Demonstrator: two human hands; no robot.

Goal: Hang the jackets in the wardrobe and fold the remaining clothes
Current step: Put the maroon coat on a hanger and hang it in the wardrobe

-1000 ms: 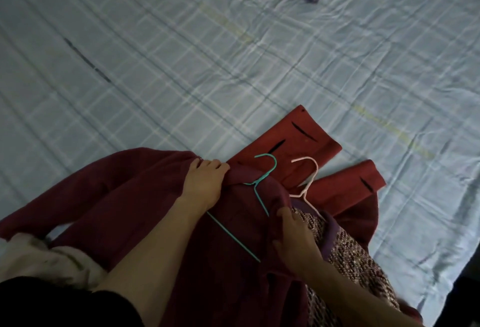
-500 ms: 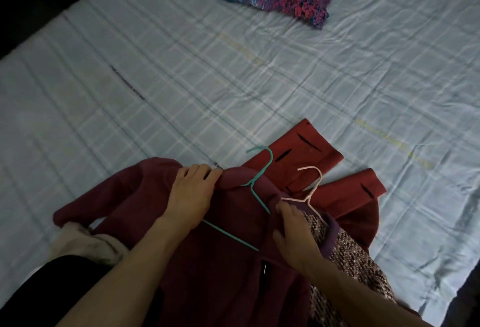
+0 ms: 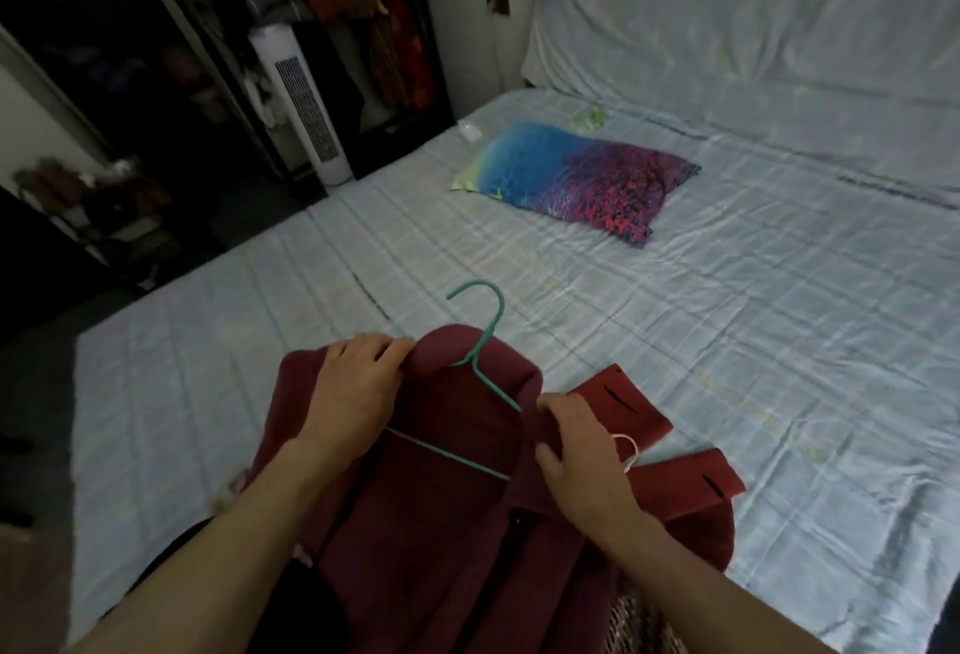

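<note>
Fingers [image 3: 387,349] grip maroon jacket [image 3: 441,523] holding teal hanger [image 3: 480,362].

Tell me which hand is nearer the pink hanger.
Right. The right hand lies against the pink hanger, partly covering it; the left hand grips the jacket across the teal hanger.

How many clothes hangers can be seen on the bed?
2. A teal hanger sits inside the maroon jacket, hook sticking up; a pale hanger peeks out beside the right hand. Others may lie under the clothes.
</note>
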